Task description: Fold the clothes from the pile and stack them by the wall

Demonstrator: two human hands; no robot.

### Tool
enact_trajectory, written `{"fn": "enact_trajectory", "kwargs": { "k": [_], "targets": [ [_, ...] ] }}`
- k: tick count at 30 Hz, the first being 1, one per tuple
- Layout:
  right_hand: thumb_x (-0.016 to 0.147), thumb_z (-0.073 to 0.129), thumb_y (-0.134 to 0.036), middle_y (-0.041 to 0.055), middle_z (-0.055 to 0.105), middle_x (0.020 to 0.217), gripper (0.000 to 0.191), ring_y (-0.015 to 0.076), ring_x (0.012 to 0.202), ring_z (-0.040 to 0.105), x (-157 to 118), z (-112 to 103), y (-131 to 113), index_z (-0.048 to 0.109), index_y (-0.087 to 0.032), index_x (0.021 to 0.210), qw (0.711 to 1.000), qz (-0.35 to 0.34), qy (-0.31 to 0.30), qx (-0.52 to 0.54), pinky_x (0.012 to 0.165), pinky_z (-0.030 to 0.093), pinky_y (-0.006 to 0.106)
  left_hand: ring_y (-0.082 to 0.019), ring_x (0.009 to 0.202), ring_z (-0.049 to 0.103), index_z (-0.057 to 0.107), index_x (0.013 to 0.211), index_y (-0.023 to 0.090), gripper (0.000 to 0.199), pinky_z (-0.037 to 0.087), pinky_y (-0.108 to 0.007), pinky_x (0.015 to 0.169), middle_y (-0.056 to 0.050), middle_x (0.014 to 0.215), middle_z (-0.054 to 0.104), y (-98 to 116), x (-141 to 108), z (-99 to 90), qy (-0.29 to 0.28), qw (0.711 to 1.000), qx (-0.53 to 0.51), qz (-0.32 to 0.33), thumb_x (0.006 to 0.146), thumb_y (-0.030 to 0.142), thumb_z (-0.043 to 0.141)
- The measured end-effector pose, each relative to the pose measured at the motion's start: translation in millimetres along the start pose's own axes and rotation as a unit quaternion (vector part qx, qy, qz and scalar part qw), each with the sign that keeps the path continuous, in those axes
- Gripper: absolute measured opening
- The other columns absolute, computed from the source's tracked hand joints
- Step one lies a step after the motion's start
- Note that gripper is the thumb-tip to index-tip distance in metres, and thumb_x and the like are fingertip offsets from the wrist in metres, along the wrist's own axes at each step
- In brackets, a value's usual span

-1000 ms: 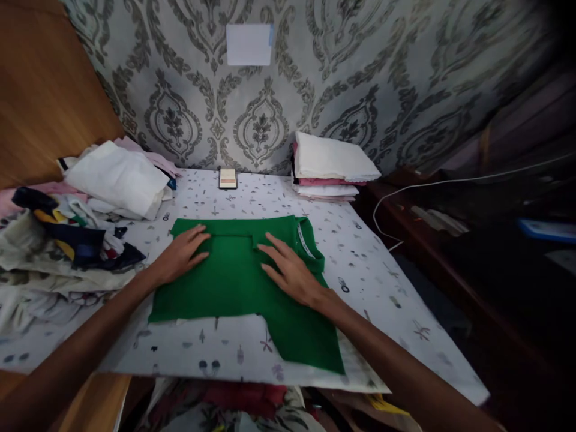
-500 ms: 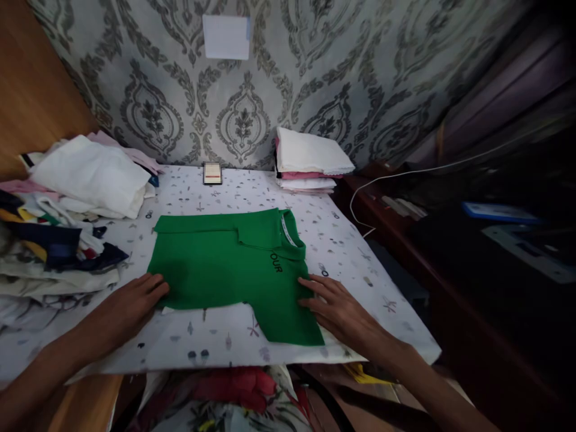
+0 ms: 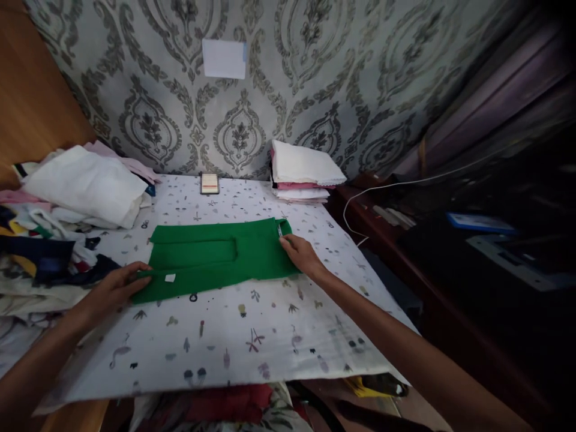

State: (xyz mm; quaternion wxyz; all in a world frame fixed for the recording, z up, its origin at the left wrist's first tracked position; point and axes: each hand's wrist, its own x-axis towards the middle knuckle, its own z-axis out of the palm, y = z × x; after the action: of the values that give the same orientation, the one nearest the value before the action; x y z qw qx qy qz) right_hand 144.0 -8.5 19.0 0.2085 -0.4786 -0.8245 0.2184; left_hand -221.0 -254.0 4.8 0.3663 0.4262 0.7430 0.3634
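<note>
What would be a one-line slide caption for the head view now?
Left hand and right hand at opposite ends of a folded green fabric shirt on a white patterned cloth.

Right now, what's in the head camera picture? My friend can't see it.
A folded green shirt lies on a patterned white cloth, with a person's left fingers and right fingers at its opposite ends. Clothes lie heaped at left, and a neat fabric stack stands behind the shirt.

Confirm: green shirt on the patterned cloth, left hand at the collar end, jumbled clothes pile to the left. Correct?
Wrong hand: in the head view, the right hand is at the collar end, not the left hand. Green shirt on patterned cloth, jumbled clothes pile to the left: both correct.
</note>
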Motion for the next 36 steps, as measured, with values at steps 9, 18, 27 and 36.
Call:
{"fn": "enact_trajectory", "kwargs": {
  "k": [9, 18, 27, 36],
  "targets": [
    [0.091, 0.049, -0.03, 0.005, 0.07, 0.086, 0.042, 0.0195, 0.065, 0.062, -30.9, 0.9, 9.2, 0.056, -0.023, 0.132, 0.998, -0.054, 0.005, -0.042, 0.059, 0.044, 0.03, -0.01, 0.039, 0.035, 0.061, 0.098, 0.024, 0.051, 0.025, -0.02, 0.036, 0.009, 0.047, 0.036, 8.6, -6.2, 5.4, 0.031, 0.999, -0.012, 0.027, 0.068, 0.065, 0.069],
    [0.099, 0.032, -0.035, 0.0055, 0.067, 0.072, 0.048, 0.0215, 0.057, 0.058, -37.3, 9.0, 17.0, 0.048, -0.015, 0.14, 0.994, -0.064, 0.042, -0.081, 0.056, 0.041, 0.031, -0.017, 0.063, 0.059, 0.055, 0.112, 0.022, 0.059, 0.044, -0.023, 0.052, 0.001, 0.072, 0.063, 28.4, -15.8, 16.0, 0.09, 0.992, -0.073, 0.044, 0.076, 0.067, 0.065],
    [0.099, 0.034, -0.03, 0.0099, 0.069, 0.12, 0.042, 0.0208, 0.068, 0.065, -42.2, 19.1, 21.1, 0.053, -0.024, 0.136, 0.973, -0.091, 0.045, -0.206, 0.055, 0.046, 0.031, -0.02, 0.064, 0.061, 0.056, 0.11, 0.025, 0.039, 0.042, -0.027, 0.058, -0.001, 0.074, 0.064, 9.1, 3.2, 15.5, 0.158, 0.95, 0.254, 0.085, 0.09, 0.056, 0.043],
    [0.099, 0.038, -0.025, 0.0155, 0.066, 0.123, 0.036, 0.0308, 0.115, 0.058, -43.4, 22.9, -26.2, 0.069, -0.019, 0.117, 0.955, -0.212, 0.092, -0.187, 0.094, 0.05, 0.049, -0.034, 0.11, 0.062, 0.056, 0.124, 0.016, 0.048, 0.051, -0.046, 0.087, -0.018, 0.119, 0.065, 25.0, -0.7, 29.3, 0.209, 0.832, 0.465, 0.221, 0.1, 0.047, 0.028]
  ]
}}
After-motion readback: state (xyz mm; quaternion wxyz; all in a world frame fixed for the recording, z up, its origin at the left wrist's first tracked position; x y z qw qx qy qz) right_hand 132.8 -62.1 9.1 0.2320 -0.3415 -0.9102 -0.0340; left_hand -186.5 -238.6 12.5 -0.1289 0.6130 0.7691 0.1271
